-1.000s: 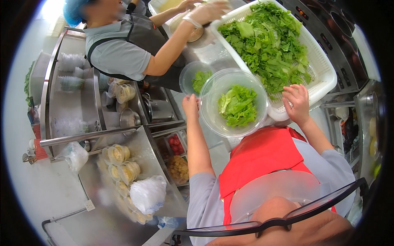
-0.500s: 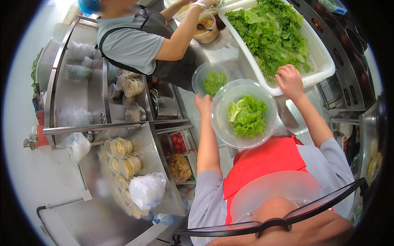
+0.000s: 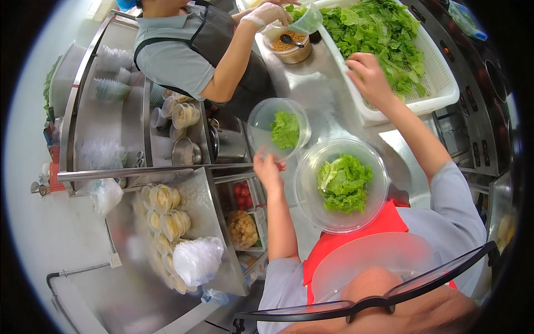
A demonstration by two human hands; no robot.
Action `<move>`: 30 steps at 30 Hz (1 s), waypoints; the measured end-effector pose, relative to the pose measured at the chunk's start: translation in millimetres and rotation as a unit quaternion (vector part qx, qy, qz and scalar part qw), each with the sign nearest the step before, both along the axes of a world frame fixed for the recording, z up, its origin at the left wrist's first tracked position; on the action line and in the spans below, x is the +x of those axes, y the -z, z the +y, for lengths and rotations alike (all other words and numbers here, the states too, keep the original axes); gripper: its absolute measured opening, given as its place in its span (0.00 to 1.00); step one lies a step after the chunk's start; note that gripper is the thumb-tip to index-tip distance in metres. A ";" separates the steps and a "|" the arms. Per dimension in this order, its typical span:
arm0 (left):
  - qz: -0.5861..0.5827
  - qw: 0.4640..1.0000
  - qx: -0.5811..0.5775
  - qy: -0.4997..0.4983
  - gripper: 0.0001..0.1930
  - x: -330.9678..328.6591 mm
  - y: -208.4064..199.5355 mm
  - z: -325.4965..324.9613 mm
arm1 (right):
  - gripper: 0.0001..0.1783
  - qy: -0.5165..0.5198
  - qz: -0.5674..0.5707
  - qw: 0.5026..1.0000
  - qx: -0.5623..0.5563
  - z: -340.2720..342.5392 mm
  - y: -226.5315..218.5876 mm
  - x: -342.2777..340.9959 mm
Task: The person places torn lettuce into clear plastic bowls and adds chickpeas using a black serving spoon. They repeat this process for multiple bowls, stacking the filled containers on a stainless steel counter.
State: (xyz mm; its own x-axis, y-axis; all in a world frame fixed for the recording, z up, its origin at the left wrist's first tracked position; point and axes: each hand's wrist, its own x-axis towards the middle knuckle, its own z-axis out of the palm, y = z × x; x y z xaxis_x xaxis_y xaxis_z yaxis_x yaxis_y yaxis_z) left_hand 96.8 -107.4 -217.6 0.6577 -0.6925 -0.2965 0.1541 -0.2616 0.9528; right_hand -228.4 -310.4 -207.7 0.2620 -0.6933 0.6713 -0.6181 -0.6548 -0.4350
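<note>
Lettuce [image 3: 384,44], 1 o'clock | my right grip [image 3: 371,80] hung open | left grip [image 3: 270,170] by small bowl [image 3: 257,126], hold unclear | light touch seemed best

A professional food-preparation kitchen is showing itself here: a steel counter [image 3: 311,89] is stretching beside the workers, a white crate [image 3: 445,92] is holding heaped leafy greens [image 3: 384,42], and a co-worker [image 3: 172,61] is wearing a dark apron [image 3: 214,39], a pale glove [image 3: 270,14] and a blue hair cover [image 3: 127,4]. Steel shelves [image 3: 105,125] are carrying stacked plastic cups [image 3: 113,89], tubs of food [image 3: 162,199] are crowding a lower steel surface [image 3: 203,195], and a metal pot [image 3: 229,146] is sitting near a metal bowl [image 3: 185,151].
</note>
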 end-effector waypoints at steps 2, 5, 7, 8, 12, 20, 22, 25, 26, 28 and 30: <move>-0.009 0.999 -0.024 -0.023 0.26 5.7 -30.1 8.1 | 0.17 -0.118 -0.036 0.978 0.170 -41.8 9.0 47.8; -0.067 0.994 -0.061 -0.054 0.26 9.8 -76.1 29.7 | 0.26 -0.112 0.063 0.935 0.330 -105.5 46.7 132.3; -0.074 0.990 -0.086 -0.082 0.27 9.2 -100.5 46.5 | 0.30 -0.103 0.222 0.915 0.322 -136.4 78.9 174.0; -0.085 0.988 -0.091 -0.087 0.26 7.8 -110.2 57.4 | 0.31 -0.085 0.313 0.894 0.310 -145.7 93.5 187.2; -0.097 0.983 -0.087 -0.129 0.26 7.6 -129.7 98.1 | 0.37 0.061 0.096 0.906 0.408 -144.1 128.8 206.8; -0.088 0.984 -0.062 -0.145 0.26 10.7 -121.6 148.2 | 0.48 0.040 0.081 0.886 0.454 -172.7 111.5 207.1; -0.082 0.984 -0.075 -0.141 0.26 7.3 -124.3 153.2 | 0.42 0.060 0.087 0.890 0.443 -178.7 115.0 199.6; -0.073 0.976 -0.134 -0.156 0.26 4.1 -144.4 152.9 | 0.46 0.063 0.037 0.891 0.448 -156.7 129.1 186.7; -0.080 0.971 -0.150 -0.166 0.26 1.8 -155.4 151.3 | 0.46 0.078 0.025 0.889 0.451 -145.0 132.9 181.5; -0.097 0.962 -0.180 -0.182 0.26 -6.9 -184.0 149.9 | 0.37 0.090 -0.021 0.894 0.439 -117.3 138.6 177.7; -0.096 0.966 -0.177 -0.160 0.27 -20.9 -215.0 145.4 | 0.28 0.106 -0.049 0.896 0.428 -93.8 140.8 171.1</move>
State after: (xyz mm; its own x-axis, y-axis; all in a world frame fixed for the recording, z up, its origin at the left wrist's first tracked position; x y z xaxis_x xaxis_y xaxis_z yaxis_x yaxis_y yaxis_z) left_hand 75.9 38.0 -2.6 0.8745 -0.4798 0.0705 -0.0151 0.1185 0.9928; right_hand -57.3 -404.2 -348.4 0.0325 -0.9925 -0.1175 -0.6201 0.0721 -0.7812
